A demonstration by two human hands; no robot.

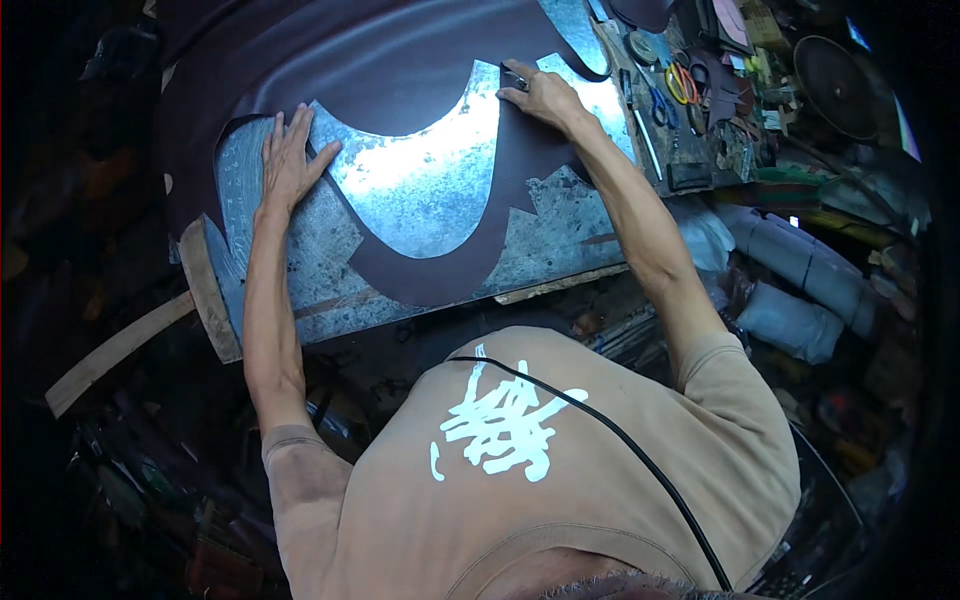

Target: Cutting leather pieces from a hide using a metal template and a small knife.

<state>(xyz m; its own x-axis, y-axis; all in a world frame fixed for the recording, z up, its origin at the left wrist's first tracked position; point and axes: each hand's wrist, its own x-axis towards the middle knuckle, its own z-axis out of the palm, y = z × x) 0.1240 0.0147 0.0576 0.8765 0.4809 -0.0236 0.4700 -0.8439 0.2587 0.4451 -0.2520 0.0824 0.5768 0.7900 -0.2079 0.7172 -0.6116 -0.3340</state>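
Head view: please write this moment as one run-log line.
left hand: open, at edge of dark-brown leather sheet | right hand: pinching small dark object, kind unclear | sheet: curved edges, on grey mottled metal tabletop

Dark maroon-brown, plain, across the leather [360, 60] between eleven and twelve o'clock. Mottled blue-grey with dark specks on the metal tabletop [325, 250] toward ten. Tan for the shirt [640, 400] at five, with white brushstroke print [500, 462]; black for the cable [650, 464]. Orange-yellow and blue on scissor handles [684, 84] toward one-thirty.
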